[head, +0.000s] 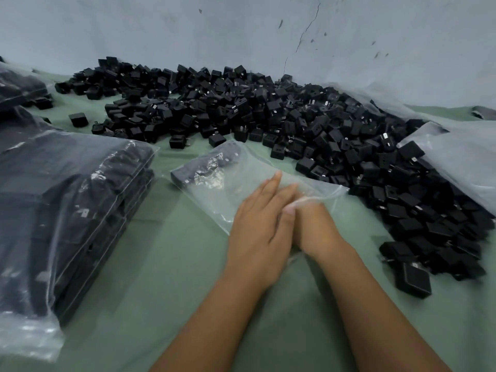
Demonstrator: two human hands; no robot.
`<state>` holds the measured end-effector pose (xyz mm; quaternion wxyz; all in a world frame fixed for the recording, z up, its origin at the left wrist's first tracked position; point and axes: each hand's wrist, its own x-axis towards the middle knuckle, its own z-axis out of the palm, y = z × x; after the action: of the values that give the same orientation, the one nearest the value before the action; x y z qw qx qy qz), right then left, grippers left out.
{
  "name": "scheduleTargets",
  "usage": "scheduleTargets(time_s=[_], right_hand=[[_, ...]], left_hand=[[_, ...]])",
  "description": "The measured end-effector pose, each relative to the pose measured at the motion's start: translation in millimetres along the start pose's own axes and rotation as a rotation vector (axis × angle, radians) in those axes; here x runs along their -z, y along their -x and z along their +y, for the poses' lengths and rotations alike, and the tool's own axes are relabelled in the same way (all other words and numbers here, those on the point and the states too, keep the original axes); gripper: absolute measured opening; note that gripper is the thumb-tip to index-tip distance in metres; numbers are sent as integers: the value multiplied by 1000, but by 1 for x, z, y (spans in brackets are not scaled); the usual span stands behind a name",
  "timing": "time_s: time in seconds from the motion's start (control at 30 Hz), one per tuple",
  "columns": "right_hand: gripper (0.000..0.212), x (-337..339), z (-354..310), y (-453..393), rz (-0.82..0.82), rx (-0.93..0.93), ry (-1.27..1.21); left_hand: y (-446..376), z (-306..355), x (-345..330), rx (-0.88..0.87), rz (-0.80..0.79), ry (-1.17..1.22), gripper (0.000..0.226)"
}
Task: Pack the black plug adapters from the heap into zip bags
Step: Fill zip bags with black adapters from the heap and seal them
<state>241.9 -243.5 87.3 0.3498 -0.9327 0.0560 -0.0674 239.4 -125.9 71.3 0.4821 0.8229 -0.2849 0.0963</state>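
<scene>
A clear zip bag (241, 183) lies on the green cloth in the middle, with a row of black plug adapters (206, 165) at its far end. My left hand (260, 224) lies flat on the bag's near part, fingers straight. Close against it on the right, my right hand (316, 226) holds the bag's near edge with curled fingers, which the plastic and my left hand partly hide. The heap of loose black plug adapters (295, 122) spreads from the far left, along the wall, down to the right.
Filled bags (67, 205) are stacked at the left, with more at the far left (18, 87). Crumpled clear plastic (456, 157) lies over the heap at the right. A grey wall (241, 30) stands behind. Bare green cloth (166, 277) lies near me.
</scene>
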Motion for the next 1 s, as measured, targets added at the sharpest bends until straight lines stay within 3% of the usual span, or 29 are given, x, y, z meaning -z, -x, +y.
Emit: scheduleTargets(time_s=[0.07,0.13,0.23,0.3,0.37,0.43,0.47,0.63,0.77,1.0], right_hand=[[20,4,12,8,363,133,209],[20,11,20,22,737,177,220],[21,21,25,31,999,121,248],[34,28,37,30,908,-126,476],[52,31,44,33,583,-433,669],[58,32,50,33,364,-579,730],[55,33,52,33,333,-588,768],[28,37,56,33,534,-285,726],[27,35,55,34,627,-471,704],[31,37,66,34,609,-502,645]], left_hand=[[-1,-3,0,56,23,49,48],[0,-5,1,119,66,140,48],[2,-8,3,234,98,306,41],[3,-7,4,287,96,363,26],[4,-5,6,311,70,357,26],[4,-4,7,315,21,304,28],[3,-4,7,309,-13,261,29],[1,-6,6,232,-139,-10,32],[1,-6,5,241,-147,-47,36],[-1,-4,5,256,-145,-48,37]])
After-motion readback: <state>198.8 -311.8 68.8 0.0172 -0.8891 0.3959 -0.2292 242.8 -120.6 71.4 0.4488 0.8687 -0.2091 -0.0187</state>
